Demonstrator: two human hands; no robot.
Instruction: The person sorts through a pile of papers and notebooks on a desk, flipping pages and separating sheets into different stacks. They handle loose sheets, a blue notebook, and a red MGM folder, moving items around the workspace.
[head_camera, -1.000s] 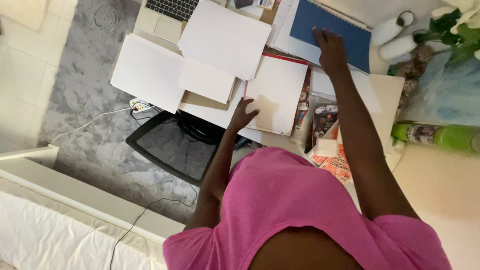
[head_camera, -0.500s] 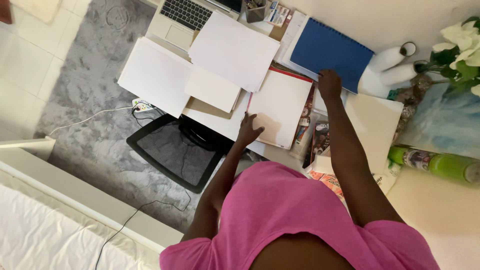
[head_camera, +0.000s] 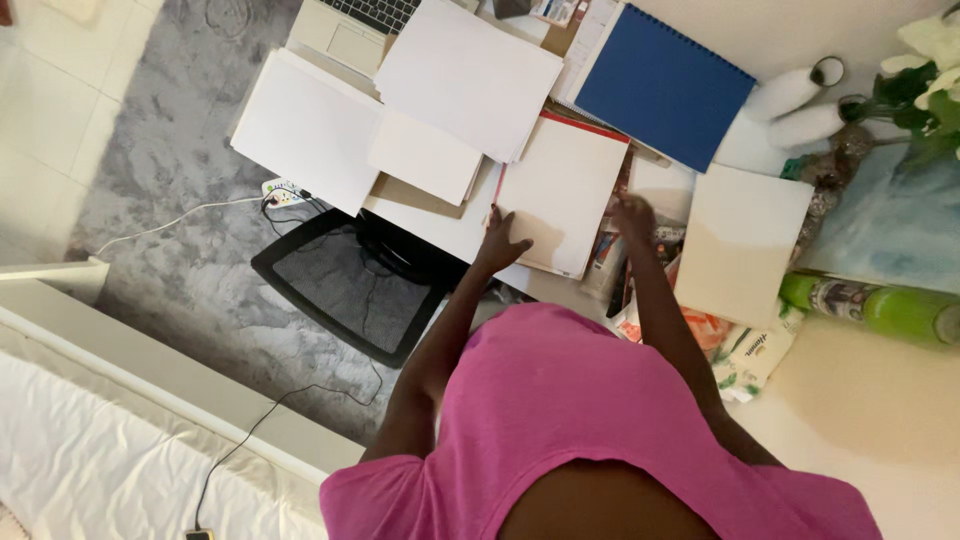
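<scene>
1. Fingers of your left hand (head_camera: 497, 240) lie spread flat on the lower edge of the red-edged white pad (head_camera: 560, 195), near the surface's front edge.
2. Your right hand (head_camera: 633, 213) rests among the printed packets (head_camera: 640, 275) just right of that pad; you cannot tell how its fingers sit.
3. Farther back, the blue spiral notebook (head_camera: 662, 85) lies beside loose white sheets (head_camera: 465, 75).

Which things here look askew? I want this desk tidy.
White paper sheets overlap at angles, one covering part of the laptop. The leftmost sheet overhangs the desk edge. Nothing looks spilled or damaged.
</scene>
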